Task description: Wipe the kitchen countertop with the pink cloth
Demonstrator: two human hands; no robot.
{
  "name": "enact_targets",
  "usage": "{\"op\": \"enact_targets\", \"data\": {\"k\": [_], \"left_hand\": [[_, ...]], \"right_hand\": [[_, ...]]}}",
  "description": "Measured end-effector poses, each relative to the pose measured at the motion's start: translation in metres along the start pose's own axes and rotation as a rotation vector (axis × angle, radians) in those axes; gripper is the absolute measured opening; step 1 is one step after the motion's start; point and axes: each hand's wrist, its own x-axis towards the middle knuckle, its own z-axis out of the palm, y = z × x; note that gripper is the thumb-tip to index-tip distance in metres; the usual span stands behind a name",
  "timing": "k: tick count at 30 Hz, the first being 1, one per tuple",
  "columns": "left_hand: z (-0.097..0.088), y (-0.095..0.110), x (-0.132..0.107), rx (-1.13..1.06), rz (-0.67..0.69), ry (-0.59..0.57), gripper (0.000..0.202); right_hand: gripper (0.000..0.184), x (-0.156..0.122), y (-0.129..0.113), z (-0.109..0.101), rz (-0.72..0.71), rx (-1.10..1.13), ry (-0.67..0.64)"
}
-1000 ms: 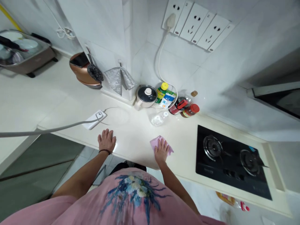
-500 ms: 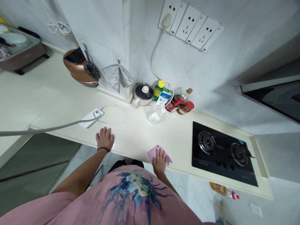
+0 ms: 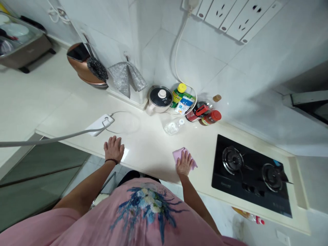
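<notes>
My left hand (image 3: 113,149) rests palm down near the counter's front edge, with fingers spread and nothing in them. A dark beaded bracelet circles that wrist. On the right, my right hand (image 3: 185,164) lies flat over a folded pink cloth (image 3: 179,154), fingers stretched out and pressing it against the white countertop (image 3: 148,147). The cloth's far and right edges show beyond the fingers; the part under the palm is hidden. Behind the hands, a clear bottle with a white cap (image 3: 172,127) lies on the counter. Beyond my left hand is a white power strip (image 3: 98,123).
A black gas stove (image 3: 252,177) is set into the counter at right. A small lidded pot (image 3: 161,99), a yellow-capped bottle (image 3: 178,95) and a red-lidded jar (image 3: 211,118) stand along the wall. A grey cable (image 3: 56,137) crosses the left side.
My right hand and the pink cloth have moved right and away from me over the counter. My left hand stays nearly in place. The view has shifted slightly.
</notes>
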Motion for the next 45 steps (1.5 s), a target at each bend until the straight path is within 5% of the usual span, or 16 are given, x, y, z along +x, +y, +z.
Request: {"op": "enact_targets", "data": {"k": [14,21,27,39,45], "left_hand": [[0.001,-0.001,0.0,0.023,-0.029,0.0,0.062],[0.001,-0.002,0.0,0.046,-0.021,0.016,0.062],[-0.001,-0.002,0.0,0.048,-0.007,0.011,0.062],[-0.005,0.004,-0.002,0.005,0.025,0.034,0.062],[-0.003,0.003,-0.002,0.006,0.027,0.037,0.063]], "right_hand": [[0.067,0.134,0.042,-0.01,0.09,-0.025,0.073],[0.067,0.154,0.049,-0.012,0.123,0.026,0.083],[0.068,0.108,0.043,-0.013,0.189,0.055,0.053],[0.069,-0.073,0.065,-0.005,0.303,0.039,0.069],[0.071,-0.099,0.074,-0.002,0.312,0.032,0.084]]}}
